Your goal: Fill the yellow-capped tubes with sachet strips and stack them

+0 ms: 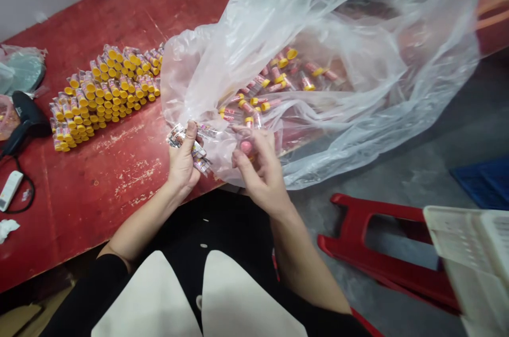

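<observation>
My left hand (183, 163) is closed around several small clear items with printed wraps (199, 152), thumb on top, near the table's front edge. My right hand (260, 167) is curled at the mouth of a large clear plastic bag (330, 162). Its fingers are closed round a small clear tube with a round pink end (246, 147), largely hidden by the fingers. Inside the bag lie loose pink-printed tubes with yellow caps (277, 74). To the left, many similar tubes are stacked in rows (107, 95), yellow ends facing me.
The red table (131, 167) has worn paint. A black hair dryer (29, 117) and a white power strip (10, 190) lie at its left. Right of me are a red plastic stool (382, 257) and a pale plastic crate (457, 252); a blue item (487, 183) is on the floor.
</observation>
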